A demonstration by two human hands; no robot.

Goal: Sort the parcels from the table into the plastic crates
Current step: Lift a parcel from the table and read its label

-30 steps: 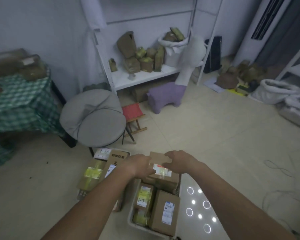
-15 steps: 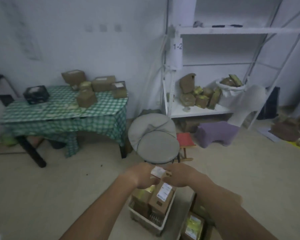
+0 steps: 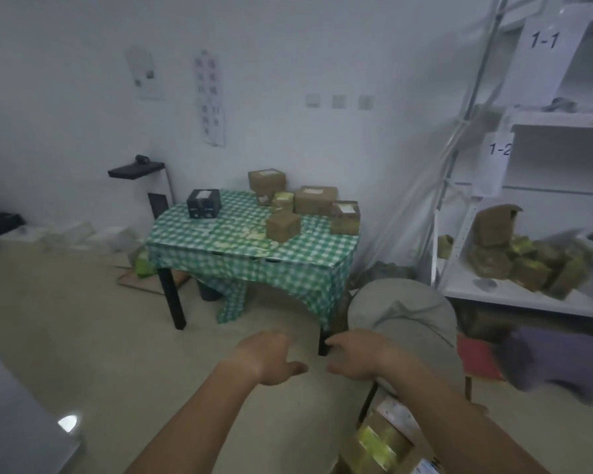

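A table with a green checked cloth (image 3: 247,254) stands ahead by the wall. On it lie several brown cardboard parcels (image 3: 315,200) and one black box (image 3: 203,203). My left hand (image 3: 267,357) and my right hand (image 3: 353,357) hang in front of me above the floor, close together, fingers loosely curled and holding nothing. Under my right forearm, at the bottom edge, boxed parcels with yellow tape (image 3: 380,439) show; the crate around them is out of sight.
A round grey stool (image 3: 404,319) stands right of the table. A white shelf rack (image 3: 528,295) labelled 1-1 and 1-2 holds more brown parcels (image 3: 521,258). A red stool (image 3: 476,357) and a purple seat (image 3: 558,364) sit under it. Open floor lies to the left.
My hands let go of the parcel they held over the crate and now hold nothing. My view swung up and left from the crates toward the table.
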